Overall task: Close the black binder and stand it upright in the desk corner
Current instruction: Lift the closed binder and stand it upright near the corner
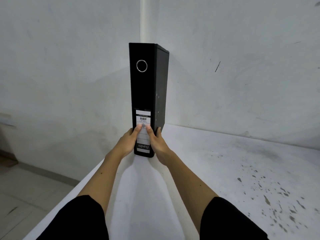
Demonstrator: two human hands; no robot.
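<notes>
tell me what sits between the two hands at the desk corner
In the head view, the closed black binder's labelled spine stands between the left hand and right hand, both pressed against it.

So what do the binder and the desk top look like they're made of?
Binder: likely stiff board with a matte black covering, going by its flat dull faces; a shiny metal ring sits in the spine. Desk: smooth white surface, possibly laminate, speckled with dark marks.

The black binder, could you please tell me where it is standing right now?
In the head view the black binder stands upright at centre, in the desk's far corner against the wall, held low between the left hand and right hand.
</notes>
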